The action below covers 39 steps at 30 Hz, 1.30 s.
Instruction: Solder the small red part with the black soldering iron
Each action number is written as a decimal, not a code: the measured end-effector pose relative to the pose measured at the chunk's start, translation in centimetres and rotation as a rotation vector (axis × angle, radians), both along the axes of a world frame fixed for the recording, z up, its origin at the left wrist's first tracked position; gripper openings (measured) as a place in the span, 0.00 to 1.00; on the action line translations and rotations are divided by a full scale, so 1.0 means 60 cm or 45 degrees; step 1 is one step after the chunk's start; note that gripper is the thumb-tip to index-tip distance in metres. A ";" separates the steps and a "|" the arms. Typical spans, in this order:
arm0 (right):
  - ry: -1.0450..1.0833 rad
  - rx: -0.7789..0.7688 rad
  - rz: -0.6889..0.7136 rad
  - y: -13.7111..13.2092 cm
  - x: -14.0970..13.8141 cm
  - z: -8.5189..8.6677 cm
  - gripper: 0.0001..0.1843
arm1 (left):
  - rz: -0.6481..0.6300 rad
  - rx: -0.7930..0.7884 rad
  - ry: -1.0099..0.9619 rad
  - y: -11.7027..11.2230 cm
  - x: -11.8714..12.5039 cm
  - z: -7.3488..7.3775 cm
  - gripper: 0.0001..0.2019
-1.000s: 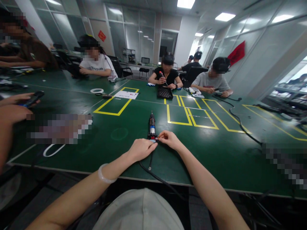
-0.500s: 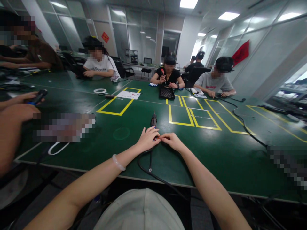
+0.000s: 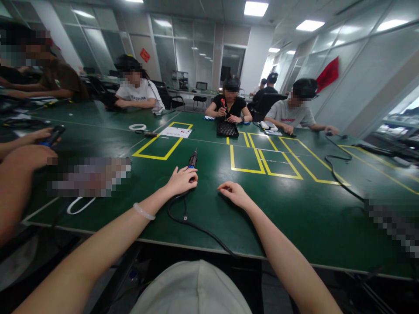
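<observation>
My left hand [image 3: 179, 180] is wrapped round the body of a corded electric screwdriver [image 3: 193, 160]. The driver lies low over the green table with its bit pointing away from me. Its black cord [image 3: 204, 232] trails from under my wrist towards the table's near edge. My right hand [image 3: 234, 193] rests on the tabletop to the right, apart from the driver. Its fingers are curled with the tips pressed together; whether anything small is between them is hidden.
Yellow tape rectangles [image 3: 248, 171] mark the green table [image 3: 203, 200]. Ahead, a person holds a red-handled tool over a black tray [image 3: 227, 129]. A white sheet [image 3: 175, 132] and a white ring [image 3: 137, 127] lie left of it. A black cable [image 3: 340, 181] runs along the right.
My left hand has moved left with the electric screwdriver, away from my right hand, which stays nearly in place. At the right, a co-worker's hand has shifted outward with the cable.
</observation>
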State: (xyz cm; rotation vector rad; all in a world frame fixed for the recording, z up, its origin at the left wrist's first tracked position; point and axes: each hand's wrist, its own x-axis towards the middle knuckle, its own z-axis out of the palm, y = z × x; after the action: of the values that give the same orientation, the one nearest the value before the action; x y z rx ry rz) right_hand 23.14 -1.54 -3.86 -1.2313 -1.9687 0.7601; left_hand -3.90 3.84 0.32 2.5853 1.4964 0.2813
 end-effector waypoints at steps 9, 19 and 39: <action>-0.004 -0.009 -0.012 -0.003 -0.002 0.002 0.11 | -0.054 -0.089 0.034 0.119 -0.159 0.006 0.19; 0.004 -0.037 -0.021 -0.005 -0.003 0.004 0.11 | 0.551 0.234 0.178 0.082 -0.168 0.005 0.20; 0.037 -0.045 -0.027 0.000 -0.004 -0.005 0.12 | 0.450 0.312 -0.094 0.021 -0.079 0.038 0.17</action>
State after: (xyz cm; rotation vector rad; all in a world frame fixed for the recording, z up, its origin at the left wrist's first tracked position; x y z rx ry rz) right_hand 22.91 -1.55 -4.14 -1.2530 -1.9230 0.8009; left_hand -8.61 5.09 2.61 2.4304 1.9987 0.6285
